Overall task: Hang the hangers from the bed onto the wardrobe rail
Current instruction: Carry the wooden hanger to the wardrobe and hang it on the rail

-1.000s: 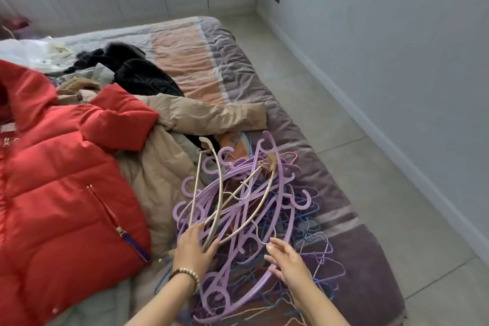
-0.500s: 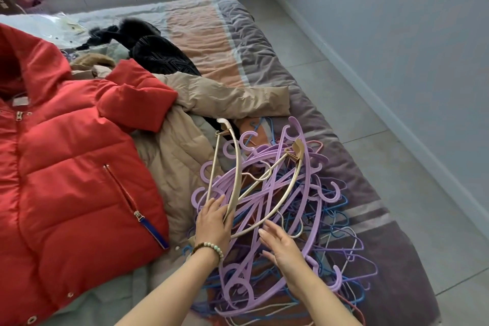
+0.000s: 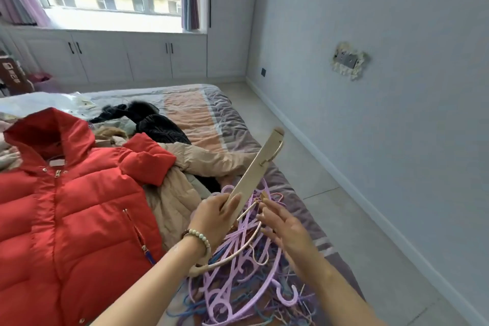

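Observation:
My left hand (image 3: 214,218) grips a beige wooden hanger (image 3: 260,164) by one end and holds it raised above the bed (image 3: 232,124), its metal hook near the top. A second beige hanger (image 3: 230,257) lies below it on a tangled pile of purple and blue hangers (image 3: 243,280) at the bed's near right corner. My right hand (image 3: 284,227) hovers just over that pile with fingers spread and holding nothing. No wardrobe rail is in view.
A red puffer jacket (image 3: 66,206), a tan coat (image 3: 185,167) and a black garment (image 3: 156,124) cover the left of the bed. White cabinets (image 3: 105,58) run under the window. Tiled floor (image 3: 344,193) lies between bed and right wall.
My left hand has lifted one beige hanger up off the pile. My right hand rose off the hangers. The view has tilted up to show the window and cabinets.

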